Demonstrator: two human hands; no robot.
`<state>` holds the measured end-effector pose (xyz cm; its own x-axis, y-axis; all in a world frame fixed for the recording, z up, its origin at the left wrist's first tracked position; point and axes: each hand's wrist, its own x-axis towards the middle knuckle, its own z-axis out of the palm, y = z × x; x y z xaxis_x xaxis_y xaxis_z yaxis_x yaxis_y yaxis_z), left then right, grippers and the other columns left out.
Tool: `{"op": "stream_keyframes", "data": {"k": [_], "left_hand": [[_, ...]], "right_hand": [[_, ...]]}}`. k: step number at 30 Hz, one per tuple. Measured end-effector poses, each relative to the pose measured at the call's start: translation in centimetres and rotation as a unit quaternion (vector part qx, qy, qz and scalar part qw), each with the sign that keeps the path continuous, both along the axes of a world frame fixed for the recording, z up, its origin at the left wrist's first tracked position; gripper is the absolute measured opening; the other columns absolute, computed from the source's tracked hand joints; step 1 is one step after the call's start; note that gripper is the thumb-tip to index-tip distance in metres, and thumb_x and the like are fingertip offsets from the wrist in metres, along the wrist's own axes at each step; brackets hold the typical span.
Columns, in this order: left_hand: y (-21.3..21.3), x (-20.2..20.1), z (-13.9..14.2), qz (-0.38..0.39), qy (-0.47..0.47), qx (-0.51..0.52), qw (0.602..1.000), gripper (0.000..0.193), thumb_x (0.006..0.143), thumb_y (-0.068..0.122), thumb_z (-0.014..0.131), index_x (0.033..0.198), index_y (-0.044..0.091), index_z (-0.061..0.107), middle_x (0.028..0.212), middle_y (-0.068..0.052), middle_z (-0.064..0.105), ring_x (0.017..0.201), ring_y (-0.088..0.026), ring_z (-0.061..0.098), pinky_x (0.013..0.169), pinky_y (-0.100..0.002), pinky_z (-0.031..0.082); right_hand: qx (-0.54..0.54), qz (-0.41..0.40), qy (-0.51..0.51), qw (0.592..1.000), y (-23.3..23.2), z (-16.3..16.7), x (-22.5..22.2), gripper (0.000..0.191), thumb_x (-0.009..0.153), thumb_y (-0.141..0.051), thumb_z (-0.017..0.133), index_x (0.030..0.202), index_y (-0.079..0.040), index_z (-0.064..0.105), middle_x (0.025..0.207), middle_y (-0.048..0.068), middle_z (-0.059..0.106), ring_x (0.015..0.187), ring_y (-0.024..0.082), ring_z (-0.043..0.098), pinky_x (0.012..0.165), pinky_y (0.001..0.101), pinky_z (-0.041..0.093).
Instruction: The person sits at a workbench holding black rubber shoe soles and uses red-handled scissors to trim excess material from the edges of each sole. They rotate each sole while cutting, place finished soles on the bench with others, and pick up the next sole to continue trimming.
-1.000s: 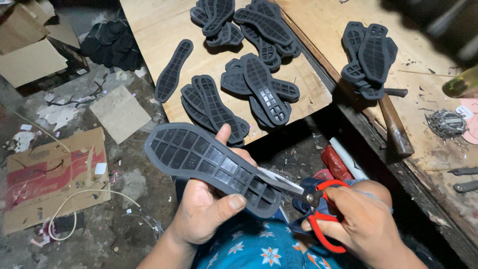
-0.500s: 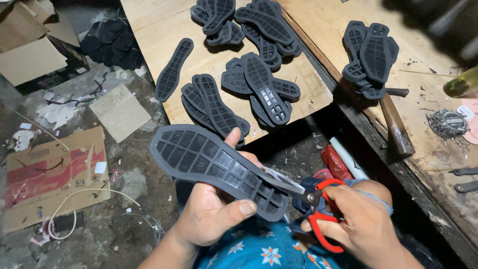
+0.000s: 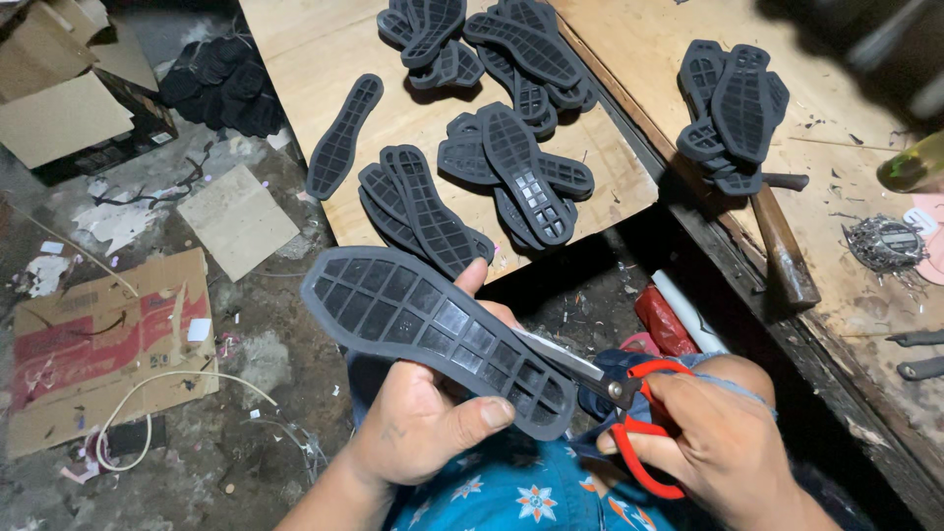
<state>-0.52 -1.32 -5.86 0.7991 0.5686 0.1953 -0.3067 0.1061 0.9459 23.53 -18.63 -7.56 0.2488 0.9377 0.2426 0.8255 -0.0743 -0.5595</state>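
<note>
Held up near centre, over the lap: dark rubber sole (image 3: 438,339), ribbed grid side facing up, long axis running from far left to near right. Gripped by left hand (image 3: 423,433) from below, thumb pressed over the near edge close to the heel, fingers wrapped behind, one fingertip showing above the far edge; probably so as to keep the rim steady and exposed for trimming. Clamped on red-handled scissors (image 3: 615,403), right hand (image 3: 713,447), fingers through the loops; blades lying along the sole's right edge near the heel, tips hidden against the rubber, so hard to tell whether parted or shut. Beyond, on a plywood board (image 3: 295,59), heaps of similar soles (image 3: 482,162), likely within reach as stock waiting or already done; another stack (image 3: 733,108) on the bench (image 3: 846,246) to the right, beside a hammer (image 3: 782,246) and a clump of nails (image 3: 885,241). Scrap cardboard (image 3: 108,344) on the dirty floor at left. Compared with half a second ago: sole shifted slightly left and down, thumb clamped a little further over the edge, scissors in much the same place along the rim.
</note>
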Motion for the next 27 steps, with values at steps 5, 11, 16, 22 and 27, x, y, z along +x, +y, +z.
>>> {"op": "stream_keyframes", "data": {"k": [5, 11, 16, 22, 27], "left_hand": [[-0.11, 0.02, -0.19, -0.012, 0.034, 0.050, 0.998, 0.074, 0.088, 0.018, 0.081, 0.150, -0.002, 0.046, 0.143, -0.011, 0.057, 0.147, -0.026, 0.045, 0.131, -0.049, 0.020], [-0.02, 0.17, -0.80, 0.004, 0.048, 0.154, 0.987, 0.059, 0.090, 0.017, 0.081, 0.142, 0.000, 0.059, 0.147, -0.013, 0.058, 0.165, -0.035, 0.032, 0.138, -0.051, 0.013], [-0.32, 0.25, -0.95, 0.000, 0.040, 0.081, 0.996, 0.062, 0.088, 0.018, 0.080, 0.142, 0.001, 0.055, 0.151, -0.012, 0.053, 0.165, -0.034, 0.022, 0.132, -0.050, 0.018], [-0.03, 0.47, -0.74, -0.005, 0.046, 0.169, 0.985, 0.058, 0.091, 0.012, 0.081, 0.144, 0.000, 0.060, 0.143, -0.014, 0.059, 0.166, -0.034, 0.034, 0.142, -0.050, 0.009], [-0.54, 0.62, -0.46, -0.021, 0.041, 0.129, 0.991, 0.065, 0.089, 0.015, 0.080, 0.147, 0.000, 0.053, 0.147, -0.011, 0.057, 0.153, -0.028, 0.043, 0.137, -0.050, 0.014]], "right_hand": [[0.006, 0.000, -0.001, 1.000, 0.31, 0.41, -0.27, 0.055, 0.053, -0.039, 0.093, 0.091, -0.006, 0.071, 0.068, 0.009, 0.067, 0.059, 0.025, 0.066, 0.053, 0.0357, 0.049], [0.014, 0.009, -0.014, 1.000, 0.60, 0.85, -0.22, 0.057, 0.054, -0.039, 0.093, 0.093, -0.005, 0.071, 0.070, 0.010, 0.068, 0.060, 0.026, 0.067, 0.054, 0.0361, 0.050], [0.034, 0.019, -0.004, 0.999, 0.48, 0.85, -0.25, 0.055, 0.054, -0.039, 0.092, 0.093, -0.005, 0.071, 0.072, 0.009, 0.068, 0.062, 0.024, 0.067, 0.056, 0.0346, 0.050], [-0.009, -0.010, 0.007, 1.000, 0.54, 0.95, -0.37, 0.055, 0.053, -0.037, 0.094, 0.092, -0.006, 0.072, 0.068, 0.008, 0.067, 0.060, 0.024, 0.067, 0.054, 0.0354, 0.050], [0.014, -0.004, 0.008, 1.000, 0.43, 0.78, -0.45, 0.055, 0.054, -0.037, 0.093, 0.094, -0.005, 0.072, 0.069, 0.008, 0.067, 0.061, 0.023, 0.066, 0.055, 0.0347, 0.049]]}}
